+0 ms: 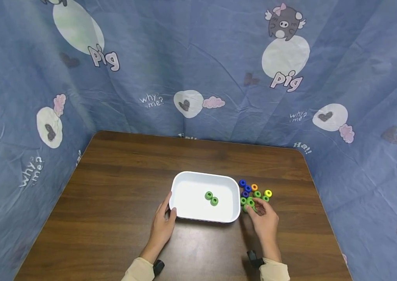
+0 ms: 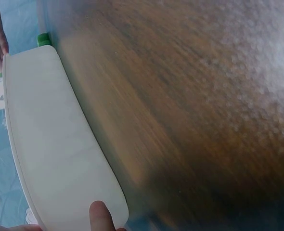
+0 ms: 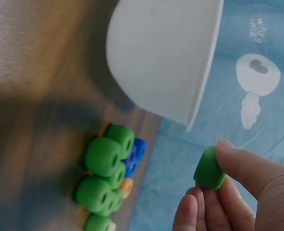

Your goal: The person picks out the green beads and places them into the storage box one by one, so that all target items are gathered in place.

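My right hand (image 1: 266, 222) pinches a green bead (image 3: 210, 168) between thumb and fingertips, raised above a group of loose beads. The group at the right end of the white tray (image 1: 191, 212) holds several more green beads (image 3: 101, 157), plus blue beads (image 1: 242, 183), orange ones (image 1: 254, 187) and a yellow one (image 1: 267, 193). Inside the tray, two green beads (image 1: 214, 201) sit side by side on its floor. My left hand (image 1: 162, 228) holds the tray's front left corner, with its thumb (image 2: 100, 215) against the front wall and its fingers along the left end.
The tray and beads rest on a brown wooden table (image 1: 114, 187). A blue printed cloth (image 1: 170, 70) hangs behind the table and along both its sides. Each wrist wears a dark strap.
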Demonstrator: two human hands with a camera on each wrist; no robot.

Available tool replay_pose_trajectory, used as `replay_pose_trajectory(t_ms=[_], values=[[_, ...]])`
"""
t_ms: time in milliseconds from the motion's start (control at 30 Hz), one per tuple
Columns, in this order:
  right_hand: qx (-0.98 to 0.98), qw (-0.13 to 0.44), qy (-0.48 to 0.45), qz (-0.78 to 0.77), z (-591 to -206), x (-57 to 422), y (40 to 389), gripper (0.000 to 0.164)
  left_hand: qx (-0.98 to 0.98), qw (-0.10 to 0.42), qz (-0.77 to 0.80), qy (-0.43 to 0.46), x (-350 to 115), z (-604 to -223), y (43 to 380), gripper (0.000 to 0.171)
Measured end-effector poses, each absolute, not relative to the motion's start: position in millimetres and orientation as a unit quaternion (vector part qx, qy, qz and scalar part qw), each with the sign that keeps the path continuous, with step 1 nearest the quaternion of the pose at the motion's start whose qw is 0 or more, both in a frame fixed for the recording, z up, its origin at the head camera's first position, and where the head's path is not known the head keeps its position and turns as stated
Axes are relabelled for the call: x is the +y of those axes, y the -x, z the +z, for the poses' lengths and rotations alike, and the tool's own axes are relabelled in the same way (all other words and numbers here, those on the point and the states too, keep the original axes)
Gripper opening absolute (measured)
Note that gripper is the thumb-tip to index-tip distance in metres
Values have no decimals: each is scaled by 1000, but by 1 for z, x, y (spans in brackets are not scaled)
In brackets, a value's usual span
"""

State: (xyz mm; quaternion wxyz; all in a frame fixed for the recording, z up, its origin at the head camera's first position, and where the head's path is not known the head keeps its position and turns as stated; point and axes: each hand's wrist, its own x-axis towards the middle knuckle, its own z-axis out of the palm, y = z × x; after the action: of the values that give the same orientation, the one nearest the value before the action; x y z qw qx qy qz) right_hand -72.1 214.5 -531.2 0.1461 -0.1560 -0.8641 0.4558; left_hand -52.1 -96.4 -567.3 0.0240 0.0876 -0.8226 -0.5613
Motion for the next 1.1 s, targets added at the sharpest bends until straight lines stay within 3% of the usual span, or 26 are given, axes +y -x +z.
replay_pose_trajectory(t_ms=[567, 1100], values=[[-862, 149, 96, 475, -509, 190, 87, 33, -826, 31, -556, -87, -96, -566, 52, 60], [-868, 131, 23, 478, -518, 151, 98, 30, -823, 25, -561, -87, -97, -566, 52, 59]])
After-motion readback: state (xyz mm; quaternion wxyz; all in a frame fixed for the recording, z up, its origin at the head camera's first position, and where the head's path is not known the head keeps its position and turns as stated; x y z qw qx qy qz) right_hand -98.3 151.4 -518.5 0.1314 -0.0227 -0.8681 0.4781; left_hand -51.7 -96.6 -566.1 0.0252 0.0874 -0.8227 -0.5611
